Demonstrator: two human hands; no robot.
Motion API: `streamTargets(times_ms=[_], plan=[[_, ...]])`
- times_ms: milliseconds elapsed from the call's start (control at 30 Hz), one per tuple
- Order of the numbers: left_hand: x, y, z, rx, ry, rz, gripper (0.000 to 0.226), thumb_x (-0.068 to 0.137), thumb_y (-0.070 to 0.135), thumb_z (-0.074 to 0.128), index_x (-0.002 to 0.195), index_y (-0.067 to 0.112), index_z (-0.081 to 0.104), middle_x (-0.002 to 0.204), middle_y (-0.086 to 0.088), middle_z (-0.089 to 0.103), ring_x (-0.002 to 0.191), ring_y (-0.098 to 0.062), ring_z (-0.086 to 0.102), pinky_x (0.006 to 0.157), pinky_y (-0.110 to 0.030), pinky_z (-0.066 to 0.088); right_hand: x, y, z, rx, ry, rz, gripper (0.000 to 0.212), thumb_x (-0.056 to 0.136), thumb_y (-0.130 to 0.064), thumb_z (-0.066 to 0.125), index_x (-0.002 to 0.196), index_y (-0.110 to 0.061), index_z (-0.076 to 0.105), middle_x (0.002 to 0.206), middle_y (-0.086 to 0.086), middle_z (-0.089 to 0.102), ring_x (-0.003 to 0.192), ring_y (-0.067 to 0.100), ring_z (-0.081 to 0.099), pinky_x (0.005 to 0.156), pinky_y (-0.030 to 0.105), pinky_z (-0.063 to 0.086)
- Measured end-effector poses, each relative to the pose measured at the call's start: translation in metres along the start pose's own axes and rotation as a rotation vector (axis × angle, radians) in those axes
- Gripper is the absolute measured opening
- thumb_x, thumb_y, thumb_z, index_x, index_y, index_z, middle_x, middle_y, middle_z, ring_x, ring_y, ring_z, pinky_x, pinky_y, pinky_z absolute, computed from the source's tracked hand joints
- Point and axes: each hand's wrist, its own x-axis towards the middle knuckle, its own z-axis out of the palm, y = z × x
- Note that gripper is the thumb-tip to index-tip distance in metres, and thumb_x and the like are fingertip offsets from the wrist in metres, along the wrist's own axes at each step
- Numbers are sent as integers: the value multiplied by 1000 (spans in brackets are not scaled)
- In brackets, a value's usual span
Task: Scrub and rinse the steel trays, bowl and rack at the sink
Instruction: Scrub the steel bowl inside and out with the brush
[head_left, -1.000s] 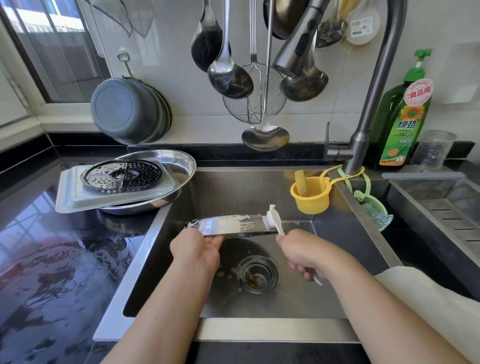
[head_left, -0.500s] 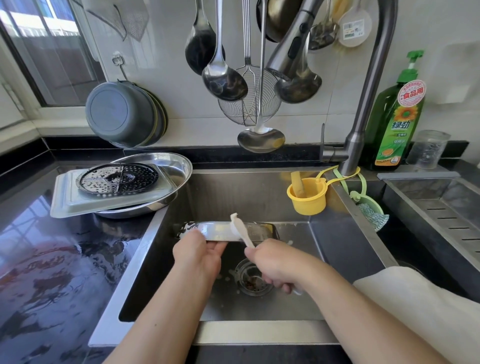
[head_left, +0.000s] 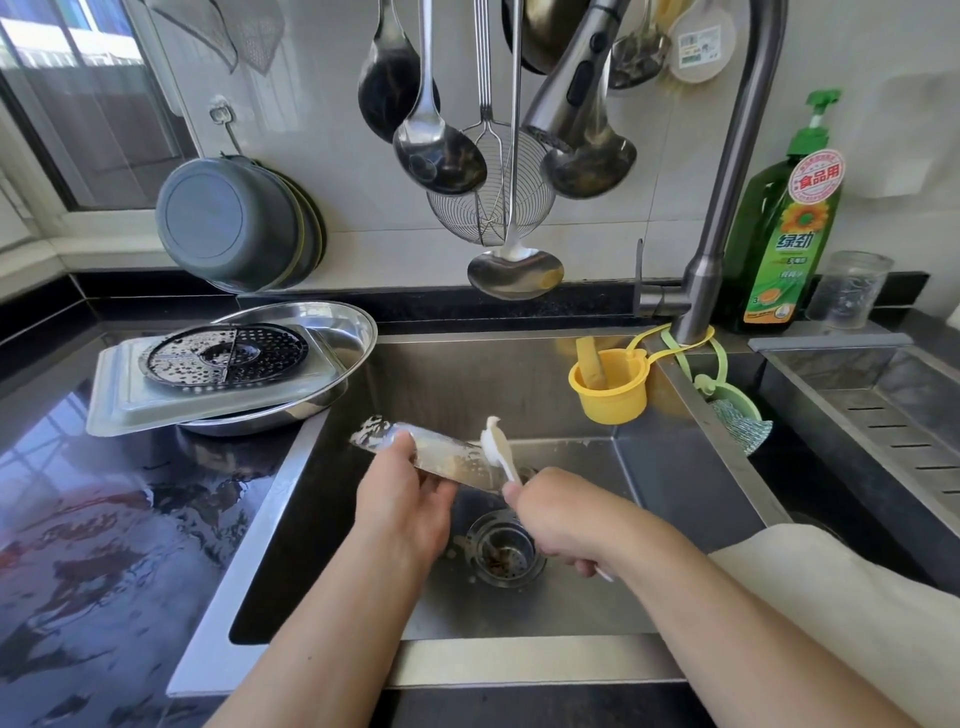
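Black glossy countertop (head_left: 104, 519), wet, streaked with reflections, running from 7 o'clock up to 10 o'clock. Steel sink (head_left: 691, 467) sunk into it at centre; round drain strainer (head_left: 501, 551) in the basin floor, flecks of debris around it.

On the counter at 10 o'clock, touching the sink's left rim: 1 stack. Round steel bowl (head_left: 343, 332) at the bottom, rectangular steel tray (head_left: 156, 410) lying across it, round perforated rack (head_left: 226, 353) on top.

At 2 o'clock, on the back ledge: green dish soap bottle (head_left: 779, 234), clear glass jar (head_left: 847, 291) just beside it. At 3 o'clock, a 2nd steel basin (head_left: 883, 405) with a slotted floor.
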Motion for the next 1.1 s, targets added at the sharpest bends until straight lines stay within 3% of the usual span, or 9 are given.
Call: streamTargets(times_ms=[133, 233, 333, 467, 600, 800, 867, 1000, 1100], plan=[[1, 2, 2, 14, -63, -50, 28, 112, 16, 42, 130, -3, 53, 101, -21, 64, 90, -35, 65, 97, -57, 50, -4, -13, 10, -97, 45, -137, 44, 105, -46, 35, 123, -14, 60, 98, 19, 66, 51, 27, 58, 44, 23, 38], [-5, -3, 2, 99, -115, -117, 29, 112, 14, 38, 105, -6, 58, 97, -19, 65, 88, -34, 67, 99, -60, 48, -5, -20, 17, -119, 79, -185, 39, 105, -36, 39, 121, -12, 65, 118, 18, 66, 89, 33, 68, 65, 26, 44], [-1, 0, 0, 79, -91, -89, 31, 112, 14, 36, 124, -10, 53, 109, -24, 65, 96, -39, 68, 89, -56, 51, -11, -17, 8, -61, 60, -119, 36, 107, -25, 38, 126, -9, 64, 129, 16, 62, 117, 35, 60, 85, 32, 45], [6, 8, -3, 7, -15, -51, 37, 112, 9, 33, 143, -8, 45, 105, -24, 63, 96, -40, 67, 90, -54, 51, -11, 3, -15, -82, 101, 26, 38, 108, -27, 39, 132, -3, 56, 114, 21, 64, 74, 31, 61, 56, 28, 47], [12, 10, -6, -52, 60, -3, 39, 111, 9, 35, 147, -2, 43, 105, -24, 64, 80, -38, 68, 71, -54, 58, -3, 8, -14, -37, 87, 75, 36, 106, -21, 37, 128, -1, 55, 88, 16, 61, 64, 28, 55, 50, 26, 42], [2, -6, 3, -26, -5, -76, 18, 111, 10, 43, 108, -3, 55, 105, -23, 63, 87, -35, 66, 92, -50, 51, -13, -17, 12, -126, 5, -157, 27, 106, -34, 40, 112, -18, 61, 76, 9, 54, 48, 27, 57, 42, 23, 41], [5, -2, 2, -49, 41, -25, 23, 111, 5, 38, 126, -2, 53, 112, -27, 63, 97, -41, 68, 91, -55, 52, -16, -20, 14, -142, 24, -182, 34, 106, -35, 39, 123, -16, 62, 81, 7, 54, 56, 25, 59, 42, 22, 39], [18, 14, -4, -165, 164, -15, 37, 112, 6, 31, 145, -4, 46, 117, -27, 63, 101, -44, 68, 86, -55, 53, -23, -17, -2, 0, 63, -115, 38, 110, -20, 32, 134, -7, 58, 125, 16, 58, 114, 36, 60, 83, 36, 50], [20, 15, -6, -162, 224, -42, 39, 112, 5, 28, 145, -4, 47, 111, -23, 62, 106, -42, 67, 81, -53, 54, -15, -3, -13, -26, 68, -28, 37, 108, -20, 34, 133, -3, 54, 102, 16, 59, 82, 35, 65, 58, 29, 48]])
